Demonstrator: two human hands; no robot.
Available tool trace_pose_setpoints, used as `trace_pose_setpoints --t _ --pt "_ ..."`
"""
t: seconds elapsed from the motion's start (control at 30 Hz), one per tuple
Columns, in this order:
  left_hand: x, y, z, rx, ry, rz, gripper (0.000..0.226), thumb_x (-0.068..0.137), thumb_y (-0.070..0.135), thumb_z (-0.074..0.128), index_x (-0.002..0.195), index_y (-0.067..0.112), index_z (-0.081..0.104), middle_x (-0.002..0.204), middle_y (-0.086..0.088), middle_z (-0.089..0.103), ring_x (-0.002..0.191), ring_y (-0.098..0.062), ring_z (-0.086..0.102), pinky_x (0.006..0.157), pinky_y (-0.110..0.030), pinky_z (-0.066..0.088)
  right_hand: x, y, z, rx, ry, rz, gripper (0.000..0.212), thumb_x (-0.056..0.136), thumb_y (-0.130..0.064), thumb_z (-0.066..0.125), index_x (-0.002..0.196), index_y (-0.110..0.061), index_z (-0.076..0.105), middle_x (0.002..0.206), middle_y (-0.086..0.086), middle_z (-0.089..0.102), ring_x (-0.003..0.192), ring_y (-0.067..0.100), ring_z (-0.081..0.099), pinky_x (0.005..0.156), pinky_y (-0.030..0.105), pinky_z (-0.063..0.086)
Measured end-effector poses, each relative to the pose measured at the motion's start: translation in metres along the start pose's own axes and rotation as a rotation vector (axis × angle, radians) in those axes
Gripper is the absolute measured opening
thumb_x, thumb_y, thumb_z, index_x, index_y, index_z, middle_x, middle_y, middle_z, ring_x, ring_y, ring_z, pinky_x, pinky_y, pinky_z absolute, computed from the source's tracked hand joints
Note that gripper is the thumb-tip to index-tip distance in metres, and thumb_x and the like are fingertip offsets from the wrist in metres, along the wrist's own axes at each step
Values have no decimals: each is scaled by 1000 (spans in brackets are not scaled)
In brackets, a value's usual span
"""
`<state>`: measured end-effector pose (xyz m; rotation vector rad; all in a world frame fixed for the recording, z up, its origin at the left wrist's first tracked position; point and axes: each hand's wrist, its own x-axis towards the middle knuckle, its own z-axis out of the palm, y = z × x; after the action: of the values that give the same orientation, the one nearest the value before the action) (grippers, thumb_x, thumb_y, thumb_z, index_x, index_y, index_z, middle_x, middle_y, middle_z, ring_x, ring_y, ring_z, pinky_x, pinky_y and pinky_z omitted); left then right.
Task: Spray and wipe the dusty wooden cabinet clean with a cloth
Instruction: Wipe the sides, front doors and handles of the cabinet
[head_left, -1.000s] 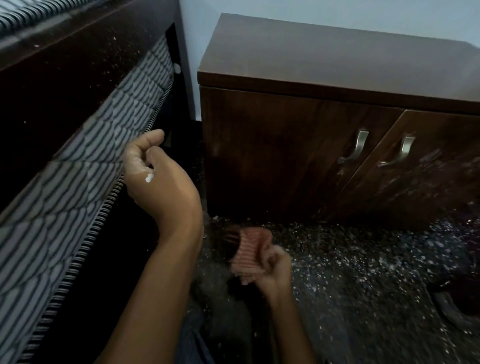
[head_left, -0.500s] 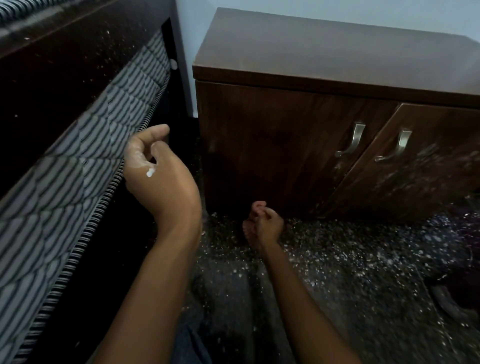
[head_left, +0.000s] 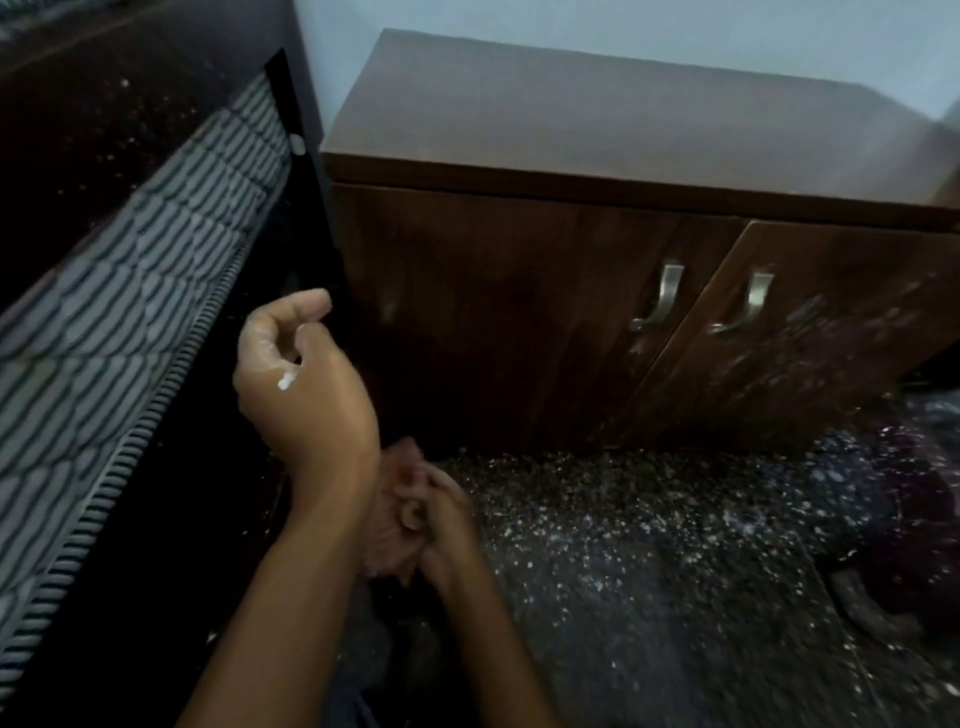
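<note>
Cabinet (head_left: 519, 322) front edge clear, cloth (head_left: 387, 525) gripped low

A quilted mattress w/ grey-and-white stripes (head_left: 156, 249) is seen at left, running diagonally from the lower left edge up toward the back. Ribbed striped piping is stitched along its lower edge. A dark brown speckled cover (head_left: 88, 104) is laid over its top. A black upright bed-frame panel (head_left: 298, 156) is seen at the mattress's far end; a small white round dot is visible on it. A dark terrazzo floor w/ white flecks (head_left: 649, 545) fills the lower right. A pale blue-grey wall (head_left: 623, 26) is seen across the top. A dark blurred object (head_left: 878, 608) lies on the floor at far right; it can't be identified.
</note>
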<state>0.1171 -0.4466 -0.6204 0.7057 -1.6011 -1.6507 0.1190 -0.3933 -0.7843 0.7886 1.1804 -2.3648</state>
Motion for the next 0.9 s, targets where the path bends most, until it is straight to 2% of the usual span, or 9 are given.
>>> trace_pose_setpoints --t 0.17,0.3,0.37,0.47,0.57,0.63,0.7,0.77,0.9 --pt "-21 -5 25 60 -254 -109 21 92 6 44 98 17 62 96 10 63 83 3 56 75 -15 43 -24 -73 -79 215 266 -306 42 77 17 47 106 -7 63 92 13 66 59 15 63 57 27 53" --pt "-34 -13 42 211 -474 -173 19 95 12 47 108 20 58 100 9 58 85 -7 54 74 -23 41 -53 -129 -86 186 452 -596 39 79 11 57 112 -9 63 92 8 67 69 14 63 57 23 54" --pt "-38 -19 45 289 -572 -230 19 95 15 47 112 20 56 108 4 56 81 -12 54 68 -26 41 -68 -152 -83 87 547 -743 38 79 10 58 109 -12 66 91 5 67 78 17 63 65 25 55" --pt "-41 -25 48 345 -688 -268 19 95 17 48 113 20 55 104 1 57 72 -11 54 59 -25 42 -92 -188 -73 -93 508 -938 44 78 11 55 100 -25 67 90 -2 68 85 16 65 76 30 54" --pt "-36 -26 47 352 -734 -276 17 95 15 50 110 20 56 84 1 57 65 -14 52 56 -25 41 -105 -234 -57 -335 382 -1092 49 76 13 52 95 -31 65 89 -8 67 84 9 65 80 24 54" --pt "-31 -28 44 382 -770 -293 16 94 14 51 108 17 57 77 3 54 64 -12 49 58 -23 40 -100 -255 -47 -590 386 -1201 46 74 12 53 103 -21 67 92 -8 64 89 9 63 85 18 49" --pt "-27 -30 40 402 -797 -311 14 94 14 51 106 16 59 79 5 54 68 -11 50 62 -22 41 -92 -262 -41 -807 435 -1290 41 72 10 54 107 -7 68 96 -6 60 93 9 59 83 2 39" --pt "-27 -30 38 415 -807 -319 11 95 15 51 102 18 59 83 8 54 72 -10 52 65 -22 42 -86 -259 -43 -874 493 -1345 38 74 9 56 107 -3 67 98 -7 58 92 6 55 74 -8 31" --pt "-29 -26 36 392 -808 -297 10 94 16 51 95 22 60 91 3 60 80 -13 56 69 -21 43 -73 -243 -52 -837 515 -1372 35 77 8 57 109 -1 67 98 -4 60 91 5 56 74 -8 31"
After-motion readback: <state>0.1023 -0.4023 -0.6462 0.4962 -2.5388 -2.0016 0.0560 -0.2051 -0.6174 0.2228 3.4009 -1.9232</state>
